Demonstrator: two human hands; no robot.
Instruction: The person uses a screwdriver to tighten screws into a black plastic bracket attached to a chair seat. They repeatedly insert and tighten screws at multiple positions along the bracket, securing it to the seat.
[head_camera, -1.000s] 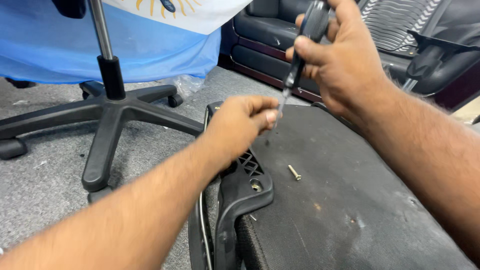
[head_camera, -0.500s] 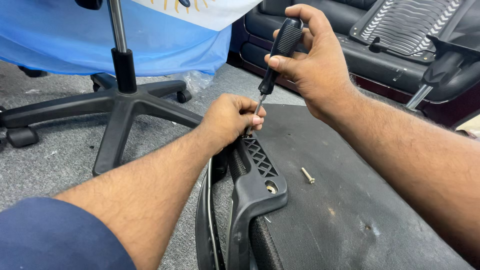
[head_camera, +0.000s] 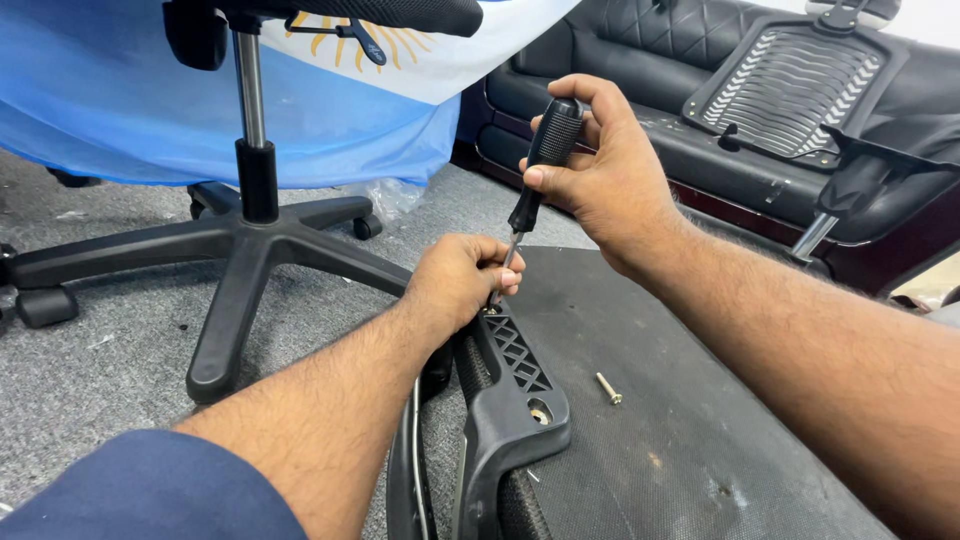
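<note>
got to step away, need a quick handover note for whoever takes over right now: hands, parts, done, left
Right hand: gripping the black screwdriver by its handle, shaft angled down.
Left hand: fingers pinched around the shaft at the tip, steadying it on the far end of the black plastic bracket.
Parts: the bracket lies along the edge of the dark mesh panel. One loose screw lies on the panel beside it.
Done: cannot tell whether the far screw is seated; the hand hides it.
Left: the bracket's near hole shows no screw head; the loose screw is unused.
</note>
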